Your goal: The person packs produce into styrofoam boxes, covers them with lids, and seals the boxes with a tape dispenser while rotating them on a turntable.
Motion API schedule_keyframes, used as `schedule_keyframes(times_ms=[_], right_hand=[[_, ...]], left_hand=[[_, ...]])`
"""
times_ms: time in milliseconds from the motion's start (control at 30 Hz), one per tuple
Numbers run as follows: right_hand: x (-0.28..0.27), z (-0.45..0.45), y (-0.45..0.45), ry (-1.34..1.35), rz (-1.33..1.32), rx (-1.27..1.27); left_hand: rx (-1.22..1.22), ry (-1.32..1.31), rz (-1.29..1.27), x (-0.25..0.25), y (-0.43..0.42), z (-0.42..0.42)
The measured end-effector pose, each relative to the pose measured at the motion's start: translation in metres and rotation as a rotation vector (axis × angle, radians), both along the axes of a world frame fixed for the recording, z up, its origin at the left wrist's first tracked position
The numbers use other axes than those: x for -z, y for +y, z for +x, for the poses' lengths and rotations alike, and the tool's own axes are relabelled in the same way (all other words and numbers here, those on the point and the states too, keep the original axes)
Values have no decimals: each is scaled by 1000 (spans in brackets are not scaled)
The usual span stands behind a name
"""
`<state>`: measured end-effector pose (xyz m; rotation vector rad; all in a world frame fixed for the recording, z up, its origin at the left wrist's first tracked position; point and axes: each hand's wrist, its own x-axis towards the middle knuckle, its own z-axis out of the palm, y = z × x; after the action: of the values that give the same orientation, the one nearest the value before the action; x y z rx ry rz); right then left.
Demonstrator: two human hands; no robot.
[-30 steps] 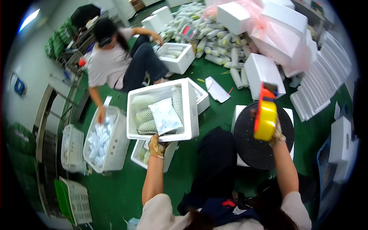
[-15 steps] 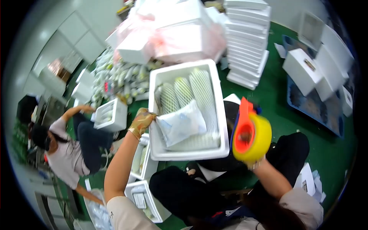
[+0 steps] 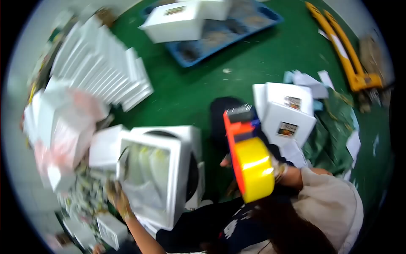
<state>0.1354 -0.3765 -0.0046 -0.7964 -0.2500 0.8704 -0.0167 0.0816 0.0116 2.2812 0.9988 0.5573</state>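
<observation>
1. Clasps the foam box (image 3: 175, 186) by its left edge in left hand (image 3: 118, 200), closed on the wall; tilts foam box just right of that grip.
2. Holds tape dispenser (image 3: 253, 169) in right hand (image 3: 276, 164), right of foam box; cannot tell full closure of the mostly hidden grip.

Open foam box (image 3: 146, 199): tilted, gripped at its left side by the left hand (image 3: 118, 199); pale netted produce and a white pouch lie inside, blurred. Right of the box, the right hand (image 3: 275, 167), partly hidden, holds a red tape dispenser (image 3: 235, 158) with a yellow roll (image 3: 255, 171). Further right of the box: white cartons (image 3: 285, 112) bearing picture labels. Beyond the box: a blue pallet (image 3: 190, 57). Left of the box: pink plastic film (image 3: 63, 139) over white boxes.
</observation>
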Motion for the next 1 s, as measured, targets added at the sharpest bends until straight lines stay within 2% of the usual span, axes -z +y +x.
schedule_keyframes(times_ms=[33, 67, 100, 133, 167, 200, 233, 267, 300, 400, 467, 500, 567, 667, 700, 733, 767, 833, 867, 900, 1000], right_hand=[[10, 14, -35, 159, 193, 129], [14, 33, -65, -45, -82, 330], [17, 51, -95, -246, -497, 500], [20, 69, -125, -333, -893, 621], [71, 86, -166, -142, -969, 818], [92, 101, -200, -223, -1273, 785], [102, 113, -229, -276, -1377, 657], [130, 122, -262, -365, -1338, 634], [141, 131, -285, -372, -1551, 510], [173, 145, -316, -627, -1522, 235], [197, 153, -317, -774, -1445, 29], [208, 152, -319, -830, -1424, -21], [230, 151, -326, -898, -1398, -62], [244, 161, -348, -924, -1264, 38], [240, 167, -354, -923, -1147, 120], [204, 175, -358, -405, -790, 353], [182, 186, -348, -357, -762, 403], [84, 202, -262, -486, -759, 332], [34, 208, -209, -568, -734, 261], [-9, 212, -152, -658, -696, 175], [-119, 216, 29, -912, -547, -147]], left_hand=[[-5, -27, -130, 2, -18, 6], [-11, 147, 78, 20, -35, 2], [74, 399, 510, 18, -70, 15], [176, 462, 567, 25, -65, 18], [269, 528, 624, 31, -60, 16], [234, 544, 416, 7, -75, 32], [277, 553, 420, 6, -76, 31], [343, 505, 500, 9, -74, 23], [405, 460, 575, 14, -71, 9], [571, 427, 636, 22, -63, 0], [489, 551, 570, 8, -80, 15], [495, 504, 567, 12, -72, 12], [498, 420, 517, -3, -74, 14], [177, 151, 419, -34, -72, -14], [70, 52, 416, -44, -69, -29], [-13, -50, 358, -59, -66, -43], [-76, -102, 275, -66, -68, -62], [-117, -319, -152, -88, -81, -73], [-91, -332, -172, -95, -89, -67], [24, -452, -271, -94, -92, -64], [285, -555, -510, -137, -129, -31]])
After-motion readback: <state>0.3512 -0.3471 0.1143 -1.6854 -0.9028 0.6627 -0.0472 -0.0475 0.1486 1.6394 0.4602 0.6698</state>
